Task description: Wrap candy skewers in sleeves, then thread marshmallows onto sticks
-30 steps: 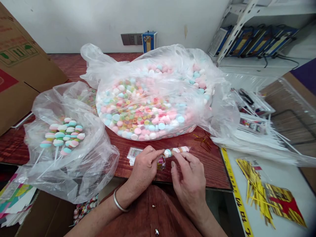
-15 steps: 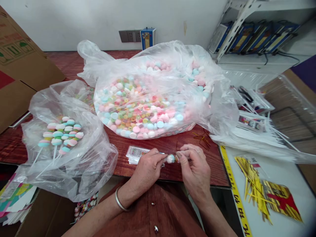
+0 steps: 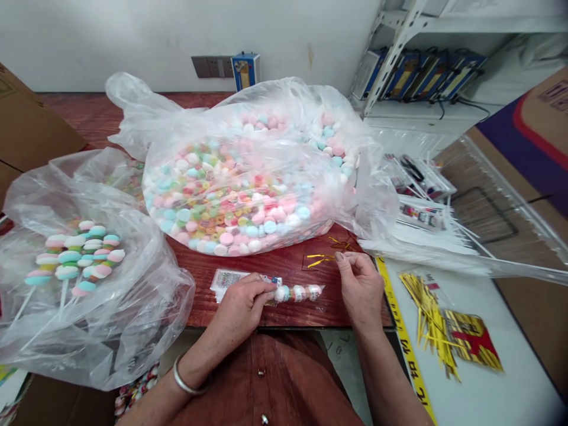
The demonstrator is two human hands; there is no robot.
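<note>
probably soft, the wrapped candy point(image 3: 298, 293) at lower centre suits end-holding: left hand point(image 3: 243, 300) pinches there, right hand point(image 3: 361, 287) a gold tie point(image 3: 327, 258).

The wrapped candy stick point(image 3: 299, 293) is mostly white, the twist tie point(image 3: 327, 258) golden, the tabletop point(image 3: 310, 318) streaked red-brown.

The left hand point(image 3: 242, 302) hides the left end of the wrapped candy stick point(image 3: 298, 293) and part of the printed packets point(image 3: 225, 278), whose lettering is too small to read. The right hand point(image 3: 361, 284) covers the right ends of the gold strips point(image 3: 316, 259). Beyond both hands, the large bag's point(image 3: 270, 157) folds obscure many sweets point(image 3: 224, 238); far left of them, a cardboard box point(image 3: 38, 118) is cut off.
</note>
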